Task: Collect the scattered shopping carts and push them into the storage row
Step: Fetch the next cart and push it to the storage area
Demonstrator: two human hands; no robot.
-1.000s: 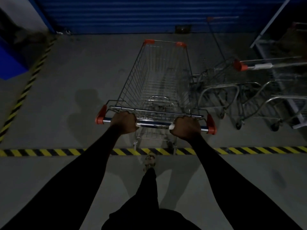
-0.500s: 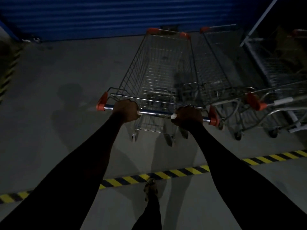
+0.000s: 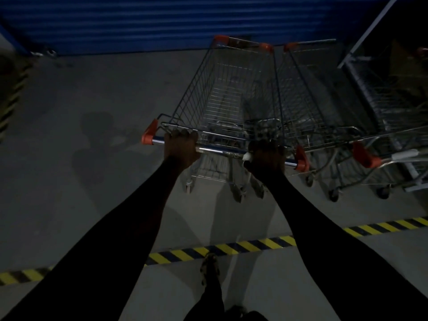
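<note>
Silver wire shopping cart (image 3: 222,96) with orange corner caps stands just left of the parked row of grey wire carts (image 3: 310,93), parallel to it; left-hand grip (image 3: 181,148) and right-hand grip (image 3: 266,156) both clasp its chrome handlebar (image 3: 220,149).

Very dim, underexposed throughout. Soft shadows (image 3: 97,135) fall ahead on the grey floor (image 3: 69,205) toward 9 o'clock, so light likely sits behind and right. Small glint on the chrome handle bar (image 3: 220,150). Sleeves (image 3: 115,239) crush to flat black. Parked carts (image 3: 324,126) at 3 o'clock murky, noisy. Hazard stripe (image 3: 231,247) bows slightly from wide-angle distortion. Blue shutter (image 3: 139,19) at 12 o'clock faintly lit.
</note>
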